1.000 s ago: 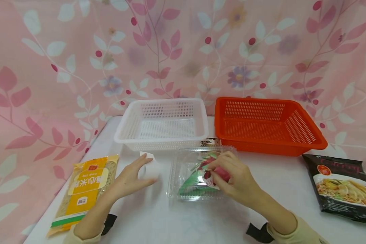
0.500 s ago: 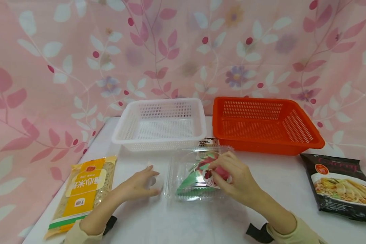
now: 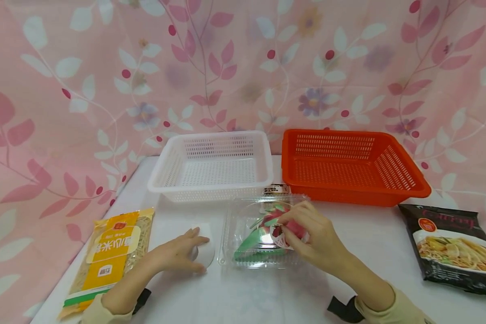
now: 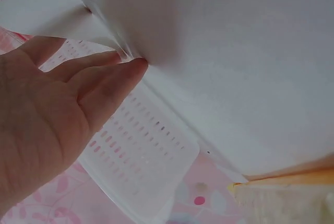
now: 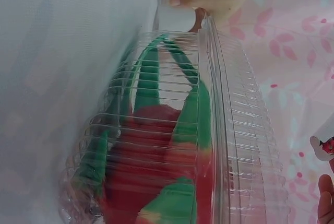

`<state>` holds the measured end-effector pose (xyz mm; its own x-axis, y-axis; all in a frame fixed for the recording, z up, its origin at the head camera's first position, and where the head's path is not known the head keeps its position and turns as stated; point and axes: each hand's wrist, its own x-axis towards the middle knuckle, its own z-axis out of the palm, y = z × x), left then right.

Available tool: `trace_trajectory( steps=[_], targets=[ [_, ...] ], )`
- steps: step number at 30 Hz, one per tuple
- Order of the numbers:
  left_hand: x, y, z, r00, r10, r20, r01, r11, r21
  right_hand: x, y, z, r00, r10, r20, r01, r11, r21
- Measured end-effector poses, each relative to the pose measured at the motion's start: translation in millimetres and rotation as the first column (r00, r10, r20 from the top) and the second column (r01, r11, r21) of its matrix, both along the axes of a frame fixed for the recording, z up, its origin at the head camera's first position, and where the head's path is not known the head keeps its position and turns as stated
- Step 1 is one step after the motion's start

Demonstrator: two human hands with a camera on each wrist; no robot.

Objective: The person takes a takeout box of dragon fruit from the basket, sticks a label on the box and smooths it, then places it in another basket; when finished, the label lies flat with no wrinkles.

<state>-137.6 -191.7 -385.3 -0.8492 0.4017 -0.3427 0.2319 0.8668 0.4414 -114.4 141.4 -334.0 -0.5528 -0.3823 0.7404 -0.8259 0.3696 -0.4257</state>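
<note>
My right hand pinches a round white sticker with a dark red fruit picture, thumb against forefinger. The sticker is over the lid of a clear plastic clamshell box, overlapping it in the head view. Inside the closed box is a red and green dragon fruit, seen large through the ribbed wall in the right wrist view. To the box's left, my left hand has its fingers extended at a piece of white paper low over the table. Fingertips reach the white surface in the left wrist view.
Behind the box stand a white basket and a red basket, with a small printed label showing between them. A yellow rice noodle packet lies at left, a black noodle packet at right. A floral curtain hangs behind.
My left hand has come down towards the table with the white paper, which now looks flatter. My right hand stays over the box, and the sticker's printed face shows more fully.
</note>
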Motion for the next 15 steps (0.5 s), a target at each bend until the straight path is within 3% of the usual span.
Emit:
trace_trajectory(
  steps=[15],
  targets=[
    [-0.8,-7.4,4.8,0.998,-0.060,0.012,0.060,0.998,-0.014,-1.9,-0.7,-0.7,1.000,0.005,-0.001,-0.005,1.000,0.008]
  ],
)
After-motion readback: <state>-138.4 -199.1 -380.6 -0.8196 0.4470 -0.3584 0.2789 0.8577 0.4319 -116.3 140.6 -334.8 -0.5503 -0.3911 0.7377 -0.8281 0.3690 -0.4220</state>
